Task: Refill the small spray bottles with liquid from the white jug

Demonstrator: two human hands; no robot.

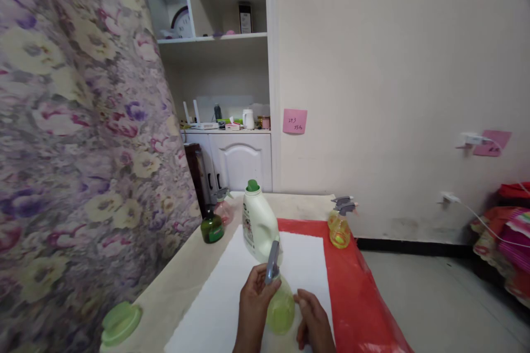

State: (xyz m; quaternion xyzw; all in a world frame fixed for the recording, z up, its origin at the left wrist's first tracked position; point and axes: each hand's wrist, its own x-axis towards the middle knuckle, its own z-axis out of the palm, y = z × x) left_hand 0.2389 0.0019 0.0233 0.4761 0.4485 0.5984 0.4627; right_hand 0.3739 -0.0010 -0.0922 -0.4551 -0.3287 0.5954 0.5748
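While gripping the yellow-green spray bottle (281,309) high at its neck with the fingers (257,274) of the left hand (250,309), just beneath the grey spray head (272,262), bends the fingers of the right hand (314,317) loosely beside the bottle's right side (cannot tell whether touching it, or whether closed on anything). Holds the spray bottle over the near part of the white sheet (211,298), roughly upright. Cannot tell whether resting on the sheet or lifted just off it.

Has little room straight ahead: meets the tall pale jug (263,220) with the green cap (252,185) just beyond the spray head, near the sheet's far edge. Has far more room to the left, across bare white sheet to a slanting edge, then over a broad strip of pale surface (178,265). Meets only the light green round piece (121,321) at the near left, well apart from both hands. Farther off, finds a dark green bottle (212,229) and a pink spray bottle (223,212) close together by the surface's left edge.

To the right of the right hand, crosses a narrow margin of white, then open red sheet (356,303) reaching to the surface's right edge, with floor (439,292) beyond. Sees two yellow spray bottles (340,233) standing close together at the far right corner, near that edge.
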